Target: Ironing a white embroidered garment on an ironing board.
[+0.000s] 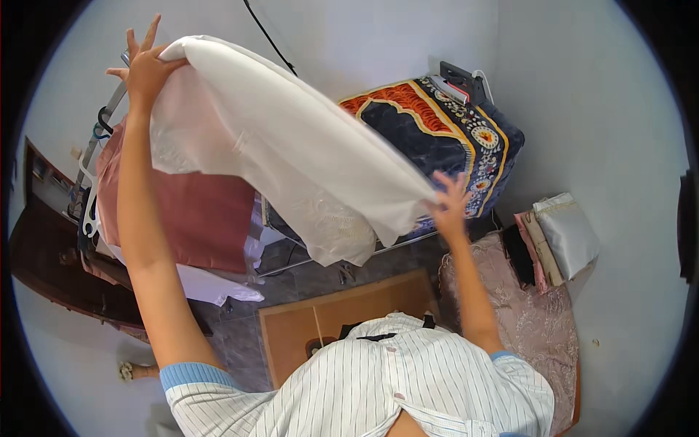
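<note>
A white cloth [295, 142] with shiny embroidered patches is stretched in the air in front of me, sloping down from left to right. High on the left, my left hand [146, 68] pinches its upper corner between thumb and forefinger, with the other fingers spread. At the lower right end, my right hand [452, 210] grips another edge of the cloth; motion blurs its fingers. Behind the cloth lies a padded board covered by a dark blue patterned blanket [415, 134], partly hidden. An iron [453, 90] rests at the blanket's far end.
To the left, a dusky pink garment [202, 218] and white hangers [89, 202] hang at a metal rack [116, 98]. Folded fabrics [565, 235] sit on a lace-covered surface [524, 328] at right. A brown mat [371, 306] covers part of the tiled floor.
</note>
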